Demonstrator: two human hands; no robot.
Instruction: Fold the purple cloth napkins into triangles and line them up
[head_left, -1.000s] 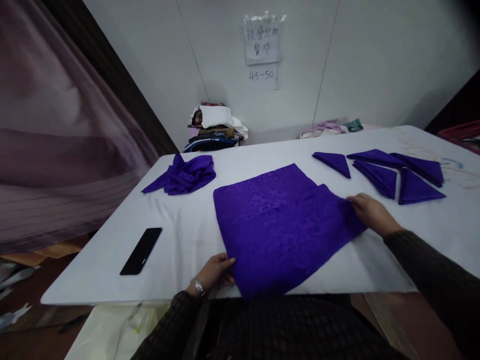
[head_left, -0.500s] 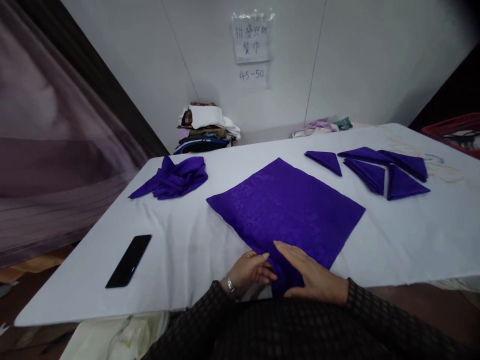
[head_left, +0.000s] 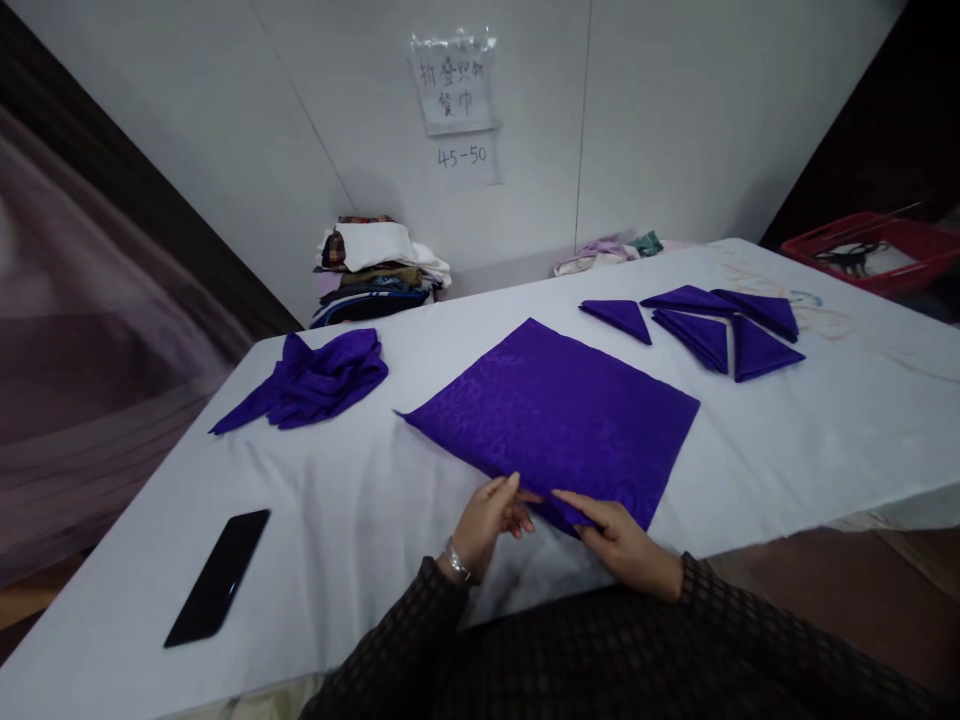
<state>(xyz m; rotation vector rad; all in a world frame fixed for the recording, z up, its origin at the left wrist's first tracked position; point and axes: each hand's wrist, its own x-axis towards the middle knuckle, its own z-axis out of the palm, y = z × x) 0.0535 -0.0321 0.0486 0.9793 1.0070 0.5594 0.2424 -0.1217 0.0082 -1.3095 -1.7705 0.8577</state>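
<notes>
A purple cloth napkin (head_left: pixel 555 410) lies spread on the table in front of me, its far corner pointing towards the wall. Its near corner is turned in, and a small rolled bit shows at the near edge. My left hand (head_left: pixel 489 522) pinches that edge between thumb and fingers; a metal bracelet is on its wrist. On the other side, my right hand (head_left: pixel 626 545) has its fingers over the folded edge and the thumb below, closed on the cloth. The two hands are a little apart.
A crumpled purple napkin (head_left: pixel 322 380) lies at the left, with a black phone (head_left: pixel 219 578) nearer me. Several folded purple triangles (head_left: pixel 761 348) sit at the back right. Stacked clothes (head_left: pixel 375 265) stand behind the table, and a red basket (head_left: pixel 892 275) is at the far right.
The hanging near corner of the napkin has been folded up and in. My right hand has gone from flat on the cloth to gripping its near edge. The view has shifted right.
</notes>
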